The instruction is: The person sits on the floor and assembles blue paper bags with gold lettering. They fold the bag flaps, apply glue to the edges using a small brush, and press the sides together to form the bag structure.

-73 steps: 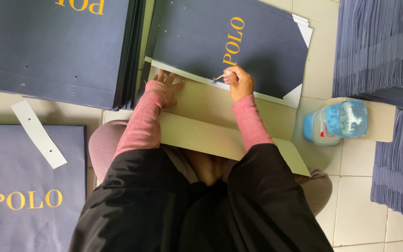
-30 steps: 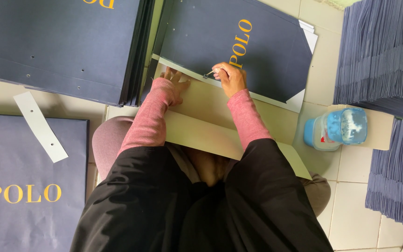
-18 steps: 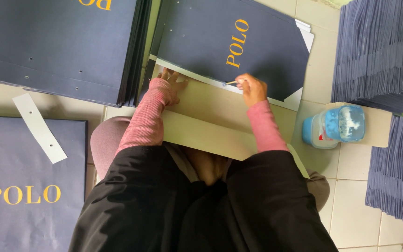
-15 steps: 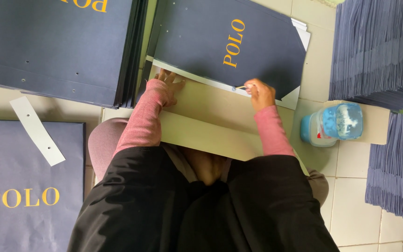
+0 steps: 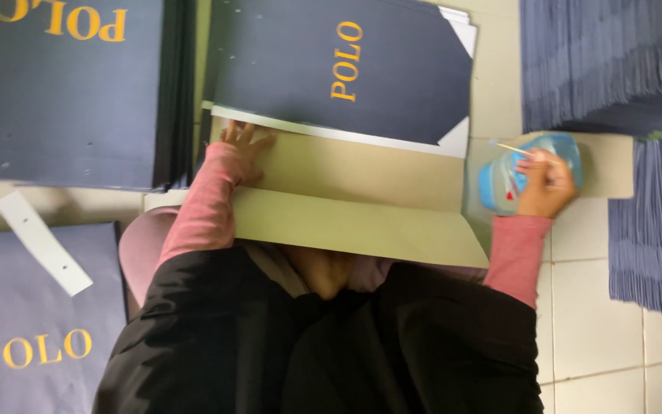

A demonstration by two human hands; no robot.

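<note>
Currently, the left hand (image 5: 243,146) lies flat, fingers spread, on the folded olive-grey cardboard sheet (image 5: 362,195) at centre frame, holding nothing. At 3 o'clock from the sheet, the right hand (image 5: 545,184) rests over a clear-blue plastic glue tub (image 5: 499,180), its grip pinched shut on a thin white-handled brush (image 5: 511,147). At 12 o'clock, a flat navy paper bag with gold lettering (image 5: 346,69) lies just above the sheet's edge. Stacks of blue-grey paper (image 5: 614,61) stand at 2 o'clock on the tiled floor (image 5: 599,337).
</note>
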